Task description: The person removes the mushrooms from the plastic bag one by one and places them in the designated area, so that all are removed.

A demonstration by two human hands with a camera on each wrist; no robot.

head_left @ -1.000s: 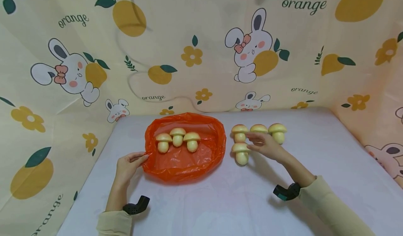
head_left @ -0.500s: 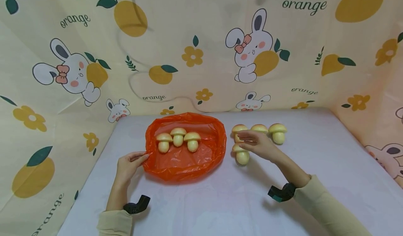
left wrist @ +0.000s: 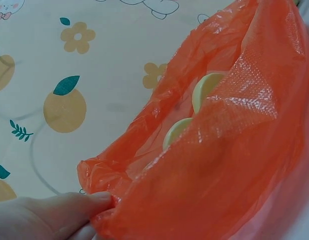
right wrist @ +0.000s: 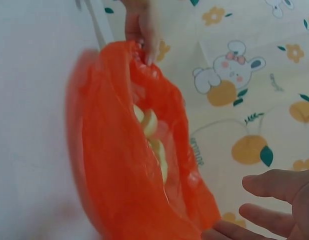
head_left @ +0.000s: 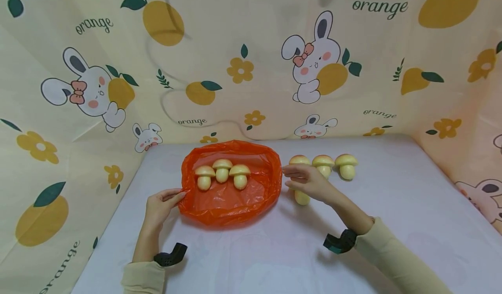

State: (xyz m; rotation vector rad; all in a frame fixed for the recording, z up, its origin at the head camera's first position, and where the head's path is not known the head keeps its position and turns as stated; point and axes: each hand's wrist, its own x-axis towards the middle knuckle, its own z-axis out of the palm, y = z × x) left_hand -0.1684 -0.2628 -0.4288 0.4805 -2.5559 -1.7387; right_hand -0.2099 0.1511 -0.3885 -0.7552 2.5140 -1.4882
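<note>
An orange plastic bag (head_left: pixel 231 217) stands on the table with its mouth spread wide. Three toy mushrooms (head_left: pixel 222 170) with yellow caps and pale stems lie inside it. At the bag's left edge my left hand (head_left: pixel 157 207) pinches the rim; in the left wrist view the thumb (left wrist: pixel 97 197) presses on the gathered plastic. My right hand (head_left: pixel 310 183) holds nothing, its fingertips right at the bag's right rim. In the right wrist view its fingers (right wrist: pixel 269 217) are spread apart. It partly hides two mushrooms beneath it, one showing its stem (head_left: pixel 302 198).
Right of the bag, several mushrooms lie in a back row, including a middle one (head_left: pixel 323 161) and a right one (head_left: pixel 347 167). One more lies in front of the row. A patterned cloth (head_left: pixel 251 67) with rabbits and oranges hangs behind the white table (head_left: pixel 243 259).
My right hand has moved left from the mushrooms to the bag's right rim, uncovering the middle mushroom of the row. My left hand has stayed on the bag's left edge.
</note>
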